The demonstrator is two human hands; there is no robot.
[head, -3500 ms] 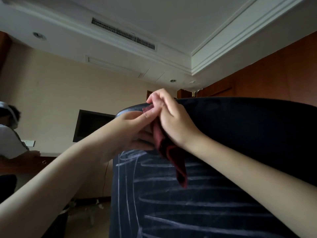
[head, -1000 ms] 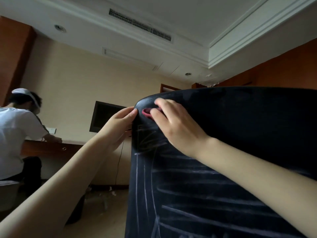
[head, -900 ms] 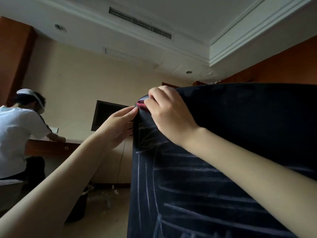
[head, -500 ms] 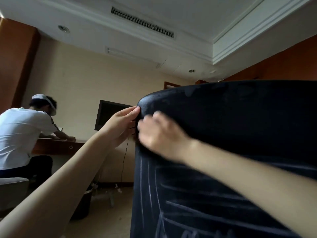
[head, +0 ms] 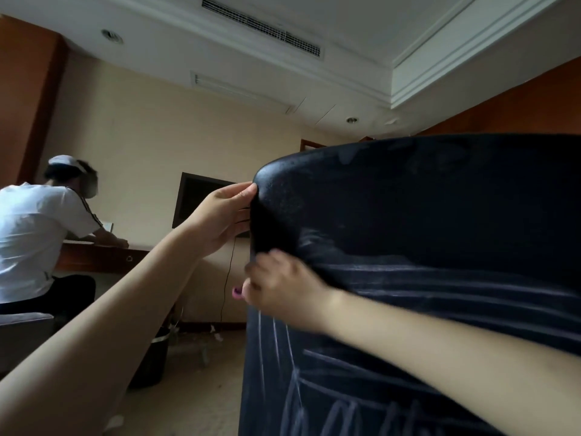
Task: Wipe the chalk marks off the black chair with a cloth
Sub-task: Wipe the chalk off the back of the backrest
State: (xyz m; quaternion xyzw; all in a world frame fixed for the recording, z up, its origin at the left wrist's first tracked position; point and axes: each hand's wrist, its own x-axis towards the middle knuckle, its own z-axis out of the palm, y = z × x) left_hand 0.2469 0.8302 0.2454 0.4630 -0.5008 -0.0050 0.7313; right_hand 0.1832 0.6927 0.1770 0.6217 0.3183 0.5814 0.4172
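The black chair back [head: 424, 215] fills the right half of the head view. Its upper band is dark with faint smears, and white chalk lines [head: 408, 281] run across and down the lower part. My left hand [head: 224, 212] grips the chair's upper left edge. My right hand [head: 283, 286] presses against the chair's left side, blurred, shut on a dark red cloth [head: 236, 291] of which only a small corner shows beside the fingers.
A person in a white shirt [head: 37, 234] sits at a wooden desk [head: 103, 256] on the left. A dark screen [head: 195, 199] hangs on the beige wall. A black bin [head: 154, 357] and a cable are on the floor behind the chair.
My right hand has slid down the chair's left side from the top corner, and the chalk marks there are gone. My left hand stays on the upper edge.
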